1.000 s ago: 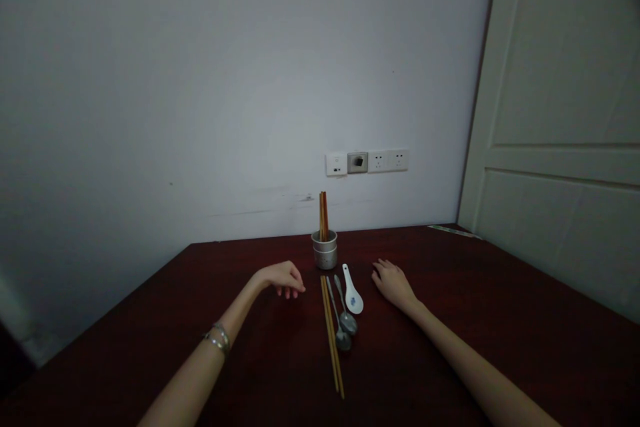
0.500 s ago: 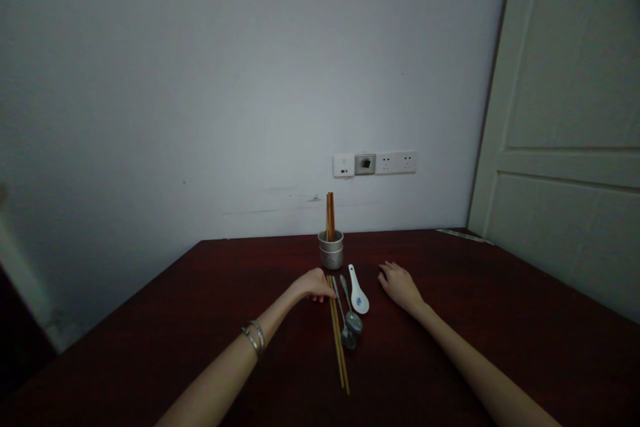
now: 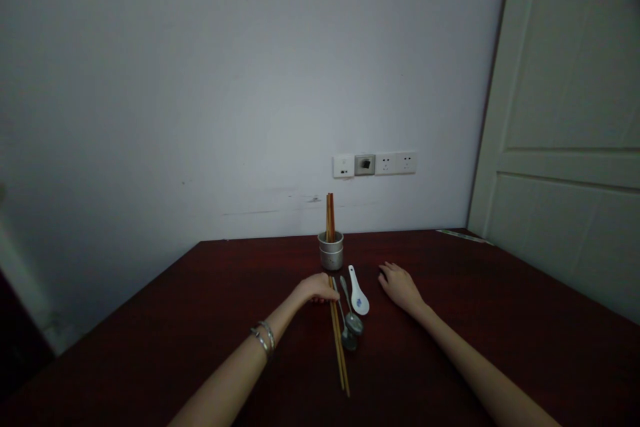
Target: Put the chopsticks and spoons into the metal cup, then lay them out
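Note:
My left hand [image 3: 320,289], with bracelets on its wrist, is closed over the upper part of a pair of wooden chopsticks [image 3: 339,353] lying on the table. Its thumb reaches across them to the handle of a metal spoon [image 3: 349,340]; the other fingers curl on the left side, partly hidden. A second metal spoon [image 3: 354,324] lies just right, its bowl by the first. Farther right is a white ceramic soup spoon [image 3: 359,300] with a blue mark. My right hand [image 3: 400,283] rests flat on the table beyond it, fingers stretched out, holding nothing.
Behind my left hand stands a metal cup [image 3: 331,257] with several upright chopsticks [image 3: 331,217]. The dark red table [image 3: 250,267] meets a pale wall with sockets [image 3: 385,163]. A flat strip [image 3: 463,236] lies at the far right edge, near a white door [image 3: 565,160].
My left hand has shifted slightly right, its thumb now farther over the chopsticks toward the spoon handle. The right hand and the utensils stay where they were.

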Tool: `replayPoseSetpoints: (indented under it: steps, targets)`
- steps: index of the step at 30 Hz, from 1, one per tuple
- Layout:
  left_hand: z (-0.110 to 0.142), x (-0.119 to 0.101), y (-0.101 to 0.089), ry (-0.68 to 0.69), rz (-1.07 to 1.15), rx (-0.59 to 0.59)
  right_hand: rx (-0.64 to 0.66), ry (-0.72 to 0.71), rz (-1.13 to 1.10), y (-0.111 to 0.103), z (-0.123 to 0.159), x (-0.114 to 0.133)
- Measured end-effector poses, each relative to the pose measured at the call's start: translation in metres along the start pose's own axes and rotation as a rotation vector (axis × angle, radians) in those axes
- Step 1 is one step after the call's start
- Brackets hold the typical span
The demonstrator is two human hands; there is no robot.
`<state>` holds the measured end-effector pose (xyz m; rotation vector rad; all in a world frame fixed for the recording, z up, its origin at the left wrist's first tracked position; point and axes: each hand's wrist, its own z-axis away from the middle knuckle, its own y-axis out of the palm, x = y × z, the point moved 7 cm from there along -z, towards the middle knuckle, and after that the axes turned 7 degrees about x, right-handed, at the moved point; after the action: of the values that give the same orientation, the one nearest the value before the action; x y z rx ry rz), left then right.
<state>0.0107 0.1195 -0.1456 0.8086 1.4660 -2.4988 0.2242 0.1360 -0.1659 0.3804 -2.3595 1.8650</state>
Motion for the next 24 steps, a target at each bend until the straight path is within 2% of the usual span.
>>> replayPoseSetpoints:
  steps: [3,8,10,14,24]
  targets:
    - [0.002,-0.002,-0.001,-0.069,-0.148,-0.035,0.005,0.001,0.011,0.000,0.000,0.000]
    - [0.008,-0.008,-0.007,-0.105,-0.240,-0.239,0.006,-0.002,0.018,0.000,0.000,0.000]
    - [0.009,-0.008,-0.007,-0.121,-0.242,-0.285,0.001,-0.001,0.011,0.001,0.000,0.000]
    - [0.012,-0.007,-0.005,-0.151,-0.239,-0.304,-0.004,-0.003,0.012,0.002,0.000,-0.001]
    - [0.016,-0.004,0.001,-0.128,-0.209,-0.412,-0.006,-0.005,0.029,0.001,-0.001,-0.001]
